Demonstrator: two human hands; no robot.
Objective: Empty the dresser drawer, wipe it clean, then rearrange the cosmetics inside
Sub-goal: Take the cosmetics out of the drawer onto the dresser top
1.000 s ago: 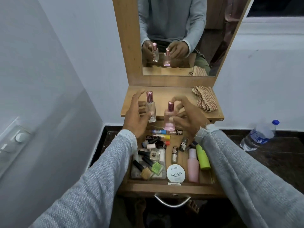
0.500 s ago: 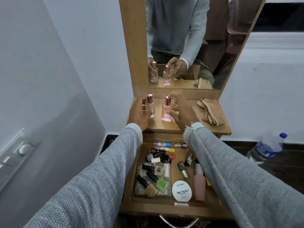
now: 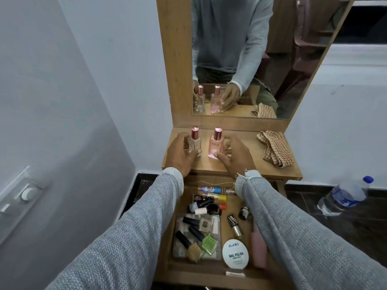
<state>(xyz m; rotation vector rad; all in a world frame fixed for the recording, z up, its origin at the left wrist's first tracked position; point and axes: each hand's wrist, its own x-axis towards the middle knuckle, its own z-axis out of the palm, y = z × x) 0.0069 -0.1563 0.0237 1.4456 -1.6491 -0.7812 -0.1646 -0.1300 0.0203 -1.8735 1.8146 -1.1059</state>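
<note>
Bare counter between bottles and cloth

Two perfume bottles (image 3: 214, 143) stand far left on the counter (image 3: 240, 162); the checked cloth (image 3: 275, 148) blocks its right end; the drawer (image 3: 209, 268) below is crowded.

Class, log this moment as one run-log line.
step: emptying drawer | left hand: holds clear bottle | right hand: holds pink bottle | both bottles: on dresser top
</note>
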